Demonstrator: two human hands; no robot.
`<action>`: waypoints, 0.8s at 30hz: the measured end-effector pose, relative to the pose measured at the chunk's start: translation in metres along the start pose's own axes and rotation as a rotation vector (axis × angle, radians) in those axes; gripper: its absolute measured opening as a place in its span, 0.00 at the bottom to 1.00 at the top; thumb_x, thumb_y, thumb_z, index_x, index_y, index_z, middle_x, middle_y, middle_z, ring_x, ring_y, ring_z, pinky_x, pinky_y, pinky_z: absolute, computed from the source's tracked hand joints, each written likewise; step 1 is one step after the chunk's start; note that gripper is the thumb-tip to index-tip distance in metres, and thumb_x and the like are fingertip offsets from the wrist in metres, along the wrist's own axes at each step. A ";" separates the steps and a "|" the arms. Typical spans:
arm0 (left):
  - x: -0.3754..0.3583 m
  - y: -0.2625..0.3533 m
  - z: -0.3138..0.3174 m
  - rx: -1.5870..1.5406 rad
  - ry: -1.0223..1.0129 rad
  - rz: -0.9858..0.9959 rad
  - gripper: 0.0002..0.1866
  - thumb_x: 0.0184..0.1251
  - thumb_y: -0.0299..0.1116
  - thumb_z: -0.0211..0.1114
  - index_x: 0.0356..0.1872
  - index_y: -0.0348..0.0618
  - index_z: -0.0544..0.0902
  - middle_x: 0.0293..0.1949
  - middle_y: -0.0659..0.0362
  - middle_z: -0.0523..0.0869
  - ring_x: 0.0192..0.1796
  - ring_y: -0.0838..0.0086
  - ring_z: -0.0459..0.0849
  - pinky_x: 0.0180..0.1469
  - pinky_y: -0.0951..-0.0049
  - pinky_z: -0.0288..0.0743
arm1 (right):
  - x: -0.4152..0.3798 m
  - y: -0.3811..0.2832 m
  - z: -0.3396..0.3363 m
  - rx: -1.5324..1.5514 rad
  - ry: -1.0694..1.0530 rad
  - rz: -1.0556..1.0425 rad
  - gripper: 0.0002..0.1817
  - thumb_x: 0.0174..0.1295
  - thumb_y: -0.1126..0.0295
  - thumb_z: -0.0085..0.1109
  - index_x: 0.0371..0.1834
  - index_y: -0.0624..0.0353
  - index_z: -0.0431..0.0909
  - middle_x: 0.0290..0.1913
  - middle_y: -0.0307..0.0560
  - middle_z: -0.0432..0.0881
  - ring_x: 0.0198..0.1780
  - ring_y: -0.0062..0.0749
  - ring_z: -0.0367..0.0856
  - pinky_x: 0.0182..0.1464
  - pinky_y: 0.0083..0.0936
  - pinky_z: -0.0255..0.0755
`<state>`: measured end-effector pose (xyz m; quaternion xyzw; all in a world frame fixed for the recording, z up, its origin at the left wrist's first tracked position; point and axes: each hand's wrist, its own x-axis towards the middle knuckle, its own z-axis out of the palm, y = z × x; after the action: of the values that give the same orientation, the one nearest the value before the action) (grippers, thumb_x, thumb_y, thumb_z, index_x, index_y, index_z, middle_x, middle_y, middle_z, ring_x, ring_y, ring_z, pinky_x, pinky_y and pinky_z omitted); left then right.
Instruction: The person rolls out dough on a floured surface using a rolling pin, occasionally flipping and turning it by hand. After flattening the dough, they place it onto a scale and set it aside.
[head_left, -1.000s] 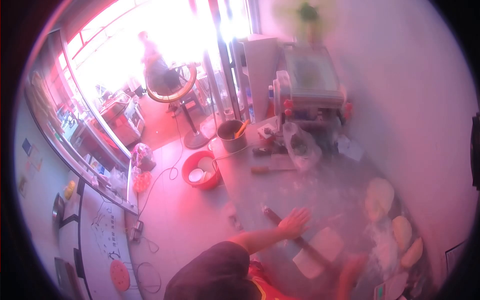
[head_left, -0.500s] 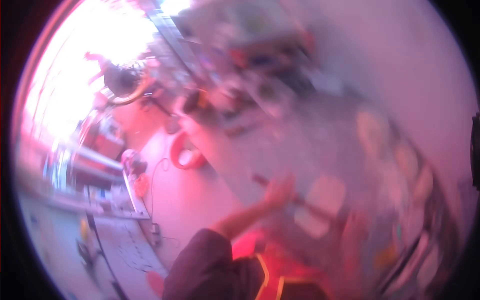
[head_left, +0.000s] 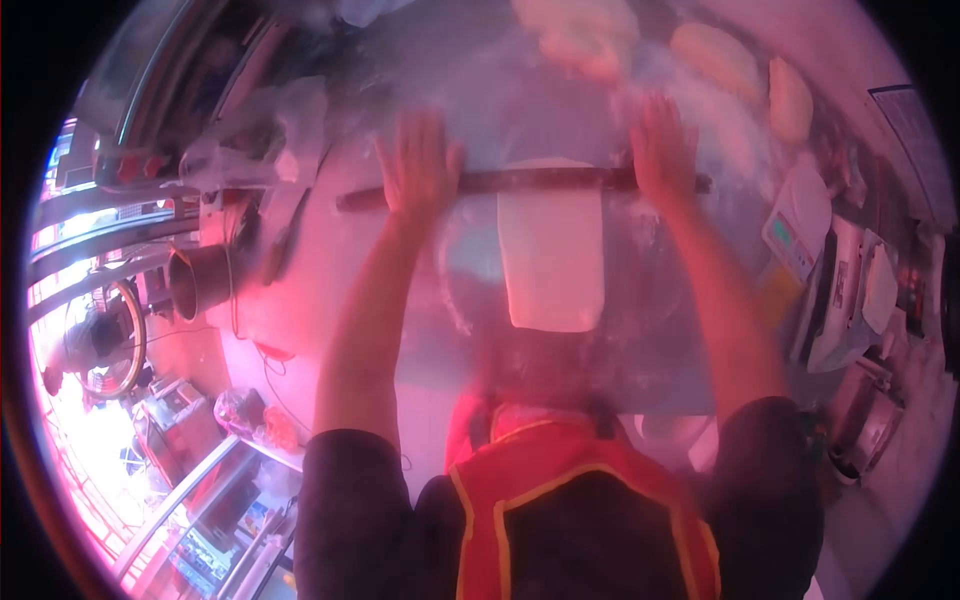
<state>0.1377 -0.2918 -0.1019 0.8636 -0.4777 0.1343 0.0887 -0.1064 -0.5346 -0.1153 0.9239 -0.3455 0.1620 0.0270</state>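
Note:
A dark rolling pin (head_left: 480, 182) lies crosswise over a flat, pale sheet of dough (head_left: 552, 265) on the floured worktop. Near the pin's left end, my left hand (head_left: 418, 170) rests on top with its fingers stretched forward and the thumb apart. My right hand (head_left: 662, 150) presses flat on the other end, fingers pointing away from me. Both palms touch the pin without wrapping round it. The dough's short far edge shows just beyond the pin, and its longer part extends toward me.
Larger dough lumps (head_left: 715, 58) lie at the far right of the worktop (head_left: 400, 330). A digital scale (head_left: 790, 240) stands at the right. Plastic bags (head_left: 290, 150) and a long dark knife-like tool (head_left: 285, 235) are at the left, near a dark pot (head_left: 200, 280).
The blurred view has turned and now faces the worktop squarely. Both hands now lie flat on the rolling pin, which spans level across the dough; earlier it appeared tilted.

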 end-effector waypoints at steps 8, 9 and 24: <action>-0.097 0.012 -0.045 -0.167 -0.007 0.040 0.28 0.67 0.43 0.61 0.65 0.38 0.73 0.66 0.49 0.73 0.71 0.57 0.67 0.72 0.40 0.53 | -0.107 -0.014 -0.041 0.164 -0.125 -0.045 0.31 0.72 0.58 0.47 0.75 0.57 0.56 0.75 0.54 0.60 0.76 0.48 0.56 0.74 0.59 0.44; -0.137 0.015 -0.051 -0.288 0.005 0.023 0.28 0.67 0.42 0.62 0.64 0.38 0.73 0.65 0.48 0.74 0.71 0.57 0.68 0.73 0.41 0.53 | -0.155 -0.020 -0.066 0.211 -0.175 -0.058 0.31 0.71 0.59 0.48 0.74 0.58 0.57 0.74 0.55 0.62 0.76 0.49 0.57 0.74 0.58 0.44; -0.297 0.033 -0.103 -0.277 -0.226 -0.027 0.38 0.64 0.47 0.60 0.71 0.35 0.63 0.70 0.44 0.67 0.75 0.50 0.60 0.73 0.39 0.48 | -0.326 -0.049 -0.136 0.299 -0.334 -0.071 0.38 0.64 0.58 0.57 0.73 0.67 0.58 0.74 0.63 0.58 0.76 0.58 0.54 0.75 0.59 0.44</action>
<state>-0.0562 -0.0422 -0.0977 0.8590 -0.4871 -0.0320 0.1543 -0.3441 -0.2700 -0.0870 0.9432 -0.2846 0.0552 -0.1620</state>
